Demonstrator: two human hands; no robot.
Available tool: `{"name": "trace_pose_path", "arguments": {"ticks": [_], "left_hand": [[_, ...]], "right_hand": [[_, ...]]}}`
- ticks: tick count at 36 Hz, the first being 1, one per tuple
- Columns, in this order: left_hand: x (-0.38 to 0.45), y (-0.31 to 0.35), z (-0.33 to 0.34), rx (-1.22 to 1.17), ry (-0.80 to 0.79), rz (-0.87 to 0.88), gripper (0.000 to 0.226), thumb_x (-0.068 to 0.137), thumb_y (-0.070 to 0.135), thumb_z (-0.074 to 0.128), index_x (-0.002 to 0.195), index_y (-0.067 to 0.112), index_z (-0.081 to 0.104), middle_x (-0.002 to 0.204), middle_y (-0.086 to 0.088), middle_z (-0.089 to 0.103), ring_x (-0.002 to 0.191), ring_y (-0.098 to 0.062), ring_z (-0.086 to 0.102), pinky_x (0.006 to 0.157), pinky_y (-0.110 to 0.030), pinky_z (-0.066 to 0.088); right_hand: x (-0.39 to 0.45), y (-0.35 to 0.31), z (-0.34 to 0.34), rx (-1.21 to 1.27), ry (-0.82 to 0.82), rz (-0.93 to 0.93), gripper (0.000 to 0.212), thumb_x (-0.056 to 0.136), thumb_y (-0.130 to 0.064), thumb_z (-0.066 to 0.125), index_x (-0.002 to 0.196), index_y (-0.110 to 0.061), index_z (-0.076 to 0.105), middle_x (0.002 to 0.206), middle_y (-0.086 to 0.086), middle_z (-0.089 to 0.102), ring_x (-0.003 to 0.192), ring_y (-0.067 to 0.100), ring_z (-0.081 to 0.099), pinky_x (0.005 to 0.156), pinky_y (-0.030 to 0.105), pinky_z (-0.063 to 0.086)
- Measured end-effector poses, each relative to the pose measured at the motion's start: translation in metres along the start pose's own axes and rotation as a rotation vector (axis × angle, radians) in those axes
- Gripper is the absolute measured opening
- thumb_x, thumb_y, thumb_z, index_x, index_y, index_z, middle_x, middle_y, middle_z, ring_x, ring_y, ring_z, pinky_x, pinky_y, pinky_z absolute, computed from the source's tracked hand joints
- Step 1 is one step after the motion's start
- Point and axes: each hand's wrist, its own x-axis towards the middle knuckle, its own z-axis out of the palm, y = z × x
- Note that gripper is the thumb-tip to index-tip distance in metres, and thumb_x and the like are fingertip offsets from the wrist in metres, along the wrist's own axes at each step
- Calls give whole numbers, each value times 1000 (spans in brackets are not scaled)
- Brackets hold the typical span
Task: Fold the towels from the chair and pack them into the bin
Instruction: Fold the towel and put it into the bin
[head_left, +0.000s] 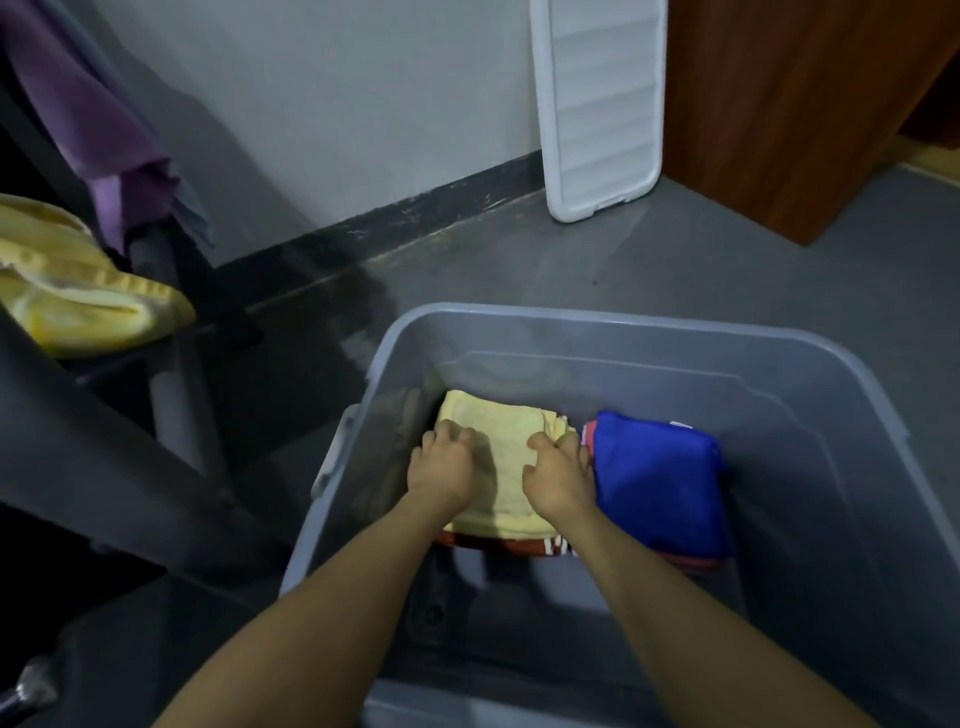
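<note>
A folded pale yellow towel (506, 462) lies in the left part of the translucent grey bin (810, 395), on top of a red striped towel (524, 546). My left hand (441, 470) rests on the yellow towel's left side, its fingers bent over the cloth. My right hand (561, 475) grips the towel's right edge, fingers curled round the folded layers. Beside it on the right sits a folded blue towel (662, 483) on another reddish one. On the chair (104, 457) at the left lie an unfolded yellow towel (78, 291) and a purple towel (98, 119) draped over the back.
The bin's white lid (597, 104) leans against the wall behind the bin. A brown wooden cabinet (800, 114) stands at the back right. Grey floor (675, 270) runs between the bin and the wall. The bin's right half holds nothing.
</note>
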Motion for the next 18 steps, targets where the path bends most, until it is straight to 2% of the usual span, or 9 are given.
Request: {"name": "trace_pose_path", "arguments": {"ticks": [5, 8, 12, 15, 18], "left_hand": [[-14, 6, -19, -108, 54, 30, 40, 94, 11, 38, 133, 14, 42, 136, -8, 41, 119, -29, 45, 96, -36, 37], [-30, 11, -43, -226, 108, 64, 34, 97, 15, 36, 129, 14, 46, 127, -6, 52, 109, -29, 55, 85, -37, 45], [-51, 14, -77, -246, 229, 107, 26, 96, 18, 37, 117, 13, 52, 110, -9, 63, 96, -31, 60, 77, -36, 48], [-72, 11, -105, -266, 301, 122, 25, 97, 20, 36, 114, 13, 53, 102, -9, 65, 88, -29, 62, 72, -36, 50], [-92, 8, -135, -269, 370, 146, 24, 98, 22, 36, 110, 11, 54, 105, -8, 64, 93, -28, 60, 74, -36, 47]], "right_hand": [[-13, -6, -11, 53, 57, -49, 30, 96, -20, 45, 124, -14, 52, 134, 11, 38, 119, 30, 41, 104, 41, 36], [-28, -15, -27, 21, 106, -89, 26, 96, -20, 42, 116, -10, 55, 128, 10, 45, 113, 30, 48, 93, 40, 43], [-45, -27, -51, 15, 151, -84, 25, 97, -21, 38, 109, -8, 56, 118, 10, 53, 106, 31, 54, 78, 36, 44], [-63, -39, -74, 53, 175, -79, 26, 97, -24, 40, 106, -7, 57, 115, 11, 55, 106, 31, 54, 80, 37, 46], [-81, -53, -100, 80, 218, -102, 27, 96, -28, 42, 101, -7, 58, 111, 11, 58, 105, 30, 55, 80, 36, 47]]}}
